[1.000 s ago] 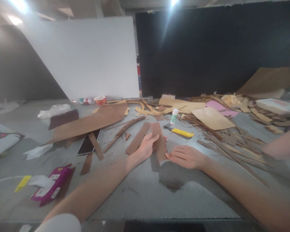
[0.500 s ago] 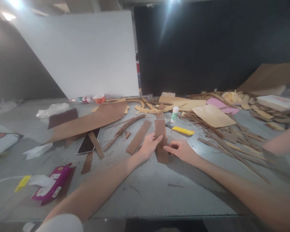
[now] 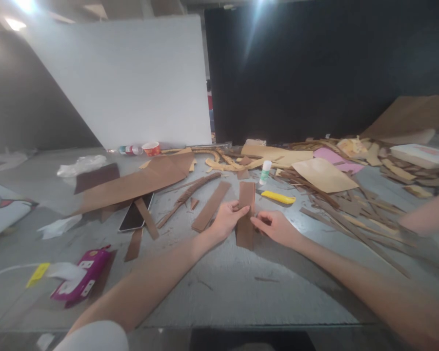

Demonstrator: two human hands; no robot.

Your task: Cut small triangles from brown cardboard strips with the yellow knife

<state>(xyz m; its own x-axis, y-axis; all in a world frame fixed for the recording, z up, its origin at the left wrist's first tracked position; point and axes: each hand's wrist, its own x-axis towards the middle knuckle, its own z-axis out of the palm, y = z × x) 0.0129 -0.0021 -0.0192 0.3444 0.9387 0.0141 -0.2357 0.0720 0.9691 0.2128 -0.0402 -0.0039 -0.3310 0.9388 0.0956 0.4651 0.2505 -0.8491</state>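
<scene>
A stack of brown paper strips [image 3: 246, 231] stands out in front of me, its long side pointing away. My left hand [image 3: 227, 220] pinches its left edge, thumb on top. At the right edge, my right hand [image 3: 274, 226] has its thumb and fingertips closed on the same strips. Another brown strip [image 3: 211, 207] lies flat to the left of my hands. Just beyond the stack are a yellow utility knife [image 3: 278, 197] and a glue stick [image 3: 265, 172] standing upright. A wrapped brown paper twig [image 3: 190, 194] rests farther left.
Brown paper sheets [image 3: 142, 180] partly cover a phone [image 3: 131, 217] on the left. A purple pack of wipes [image 3: 82, 275] lies at the near left. Paper scraps [image 3: 354, 214] spread across the right, where another person's arm [image 3: 429, 212] reaches in. A red cup [image 3: 151, 148] stands behind.
The strip stack has turned slightly and now sits straighter, its far end shifted right. My right hand has moved slightly along its edge. Both hands stay on it.
</scene>
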